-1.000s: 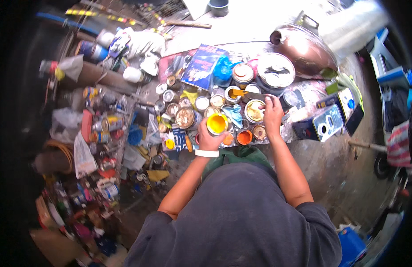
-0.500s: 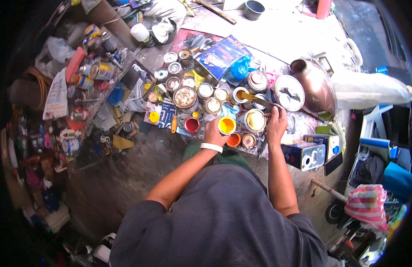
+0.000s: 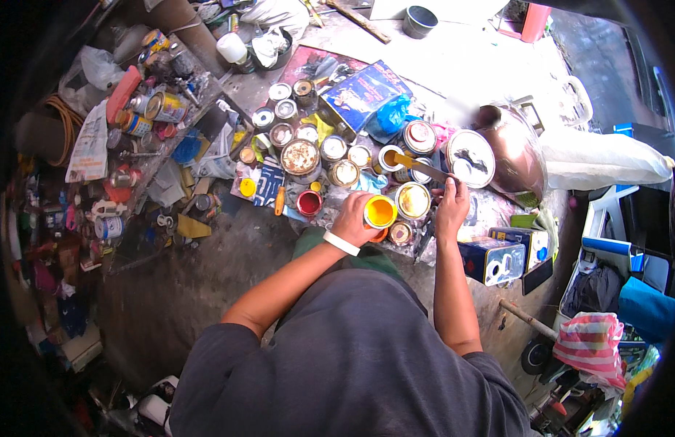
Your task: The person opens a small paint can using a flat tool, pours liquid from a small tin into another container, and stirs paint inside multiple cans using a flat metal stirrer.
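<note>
My left hand is wrapped around a small open can of yellow paint, held over an orange-paint can that it mostly hides. In my right hand is a long flat spatula, gripped at its near end. Its tip, coated in yellow-brown, lies over the mouth of an open can; whether it touches the rim I cannot tell. Between my hands stands a can with a pale yellow, stained top. A dark red paint can is left of my left hand.
Several round tins crowd the table, among them a rusty-topped can. Behind them lie a blue rectangular tin and a blue plastic bag. A large white-topped can and dark blue tins stand to the right.
The can of yellow paint has moved slightly right and now covers most of the orange one. My right hand and the spatula have barely moved; the whole view has shifted a little.
</note>
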`<state>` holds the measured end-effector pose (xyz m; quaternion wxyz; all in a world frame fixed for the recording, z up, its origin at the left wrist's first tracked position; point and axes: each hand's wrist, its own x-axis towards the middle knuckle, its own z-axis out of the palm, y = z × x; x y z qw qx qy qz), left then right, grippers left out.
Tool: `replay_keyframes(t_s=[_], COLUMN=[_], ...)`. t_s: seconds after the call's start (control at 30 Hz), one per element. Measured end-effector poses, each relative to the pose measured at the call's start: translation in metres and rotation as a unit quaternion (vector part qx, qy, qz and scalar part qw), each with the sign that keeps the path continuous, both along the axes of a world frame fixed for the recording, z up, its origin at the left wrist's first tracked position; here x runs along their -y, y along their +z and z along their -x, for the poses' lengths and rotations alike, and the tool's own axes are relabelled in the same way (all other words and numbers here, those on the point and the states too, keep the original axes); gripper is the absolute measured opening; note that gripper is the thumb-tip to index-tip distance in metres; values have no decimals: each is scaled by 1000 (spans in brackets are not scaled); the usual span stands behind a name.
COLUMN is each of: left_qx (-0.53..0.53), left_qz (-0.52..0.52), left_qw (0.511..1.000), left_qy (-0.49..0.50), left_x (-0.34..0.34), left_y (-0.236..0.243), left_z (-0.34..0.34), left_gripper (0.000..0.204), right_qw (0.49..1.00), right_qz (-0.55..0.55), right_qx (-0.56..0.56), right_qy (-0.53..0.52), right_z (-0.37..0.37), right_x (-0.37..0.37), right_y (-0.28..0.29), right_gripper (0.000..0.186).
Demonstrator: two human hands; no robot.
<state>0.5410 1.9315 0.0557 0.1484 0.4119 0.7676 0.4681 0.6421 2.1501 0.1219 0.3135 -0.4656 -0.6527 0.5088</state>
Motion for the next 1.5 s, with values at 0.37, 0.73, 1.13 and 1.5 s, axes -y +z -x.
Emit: replay_keyframes(t_s=[0.37,0.73,1.13,1.5], left_qx=[-17,14,48,-9], left_qz=[42,33,72,270], left_qw=[998,997,984,944], left_qy=[-54,-70,157,191], left_x=[-93,-94,-99,-154], left_y=[-16,-23,-55,-72], left_z=[-16,-20,4,44], left_gripper=[85,98,96,101], right_qw=[999,1000,999,995], right_qz=[-12,10,40,87], right_qx=[49,18,7,-31], right_qy=[17,7,-6,-24], right_z=[4,10,7,-7], right_x=[-9,-11,-16,-25], right_y=[21,12,3,-2], right_gripper=[26,26,27,26])
